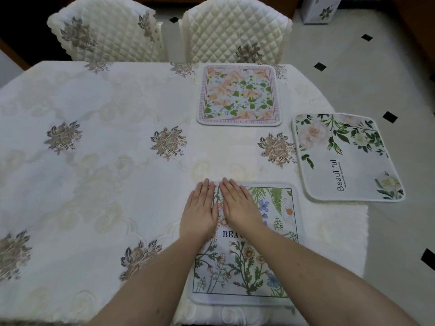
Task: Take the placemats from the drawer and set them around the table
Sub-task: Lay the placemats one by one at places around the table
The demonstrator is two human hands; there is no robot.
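Observation:
Three placemats lie on the table (98,189). A wildflower placemat (249,267) with a dark border sits at the near edge. My left hand (200,212) and my right hand (240,205) rest flat on its far left corner, fingers straight and side by side. A pink-and-green floral placemat (239,95) lies at the far edge in front of a chair. A white placemat (346,156) with green leaves and the word "Beautiful" lies at the right end, overhanging the table edge slightly.
A cream tablecloth with embroidered brown flowers covers the table. Two quilted cream chairs (108,31) (235,31) stand at the far side. White floor tiles with black diamonds lie to the right, with a white box (320,10) at the back.

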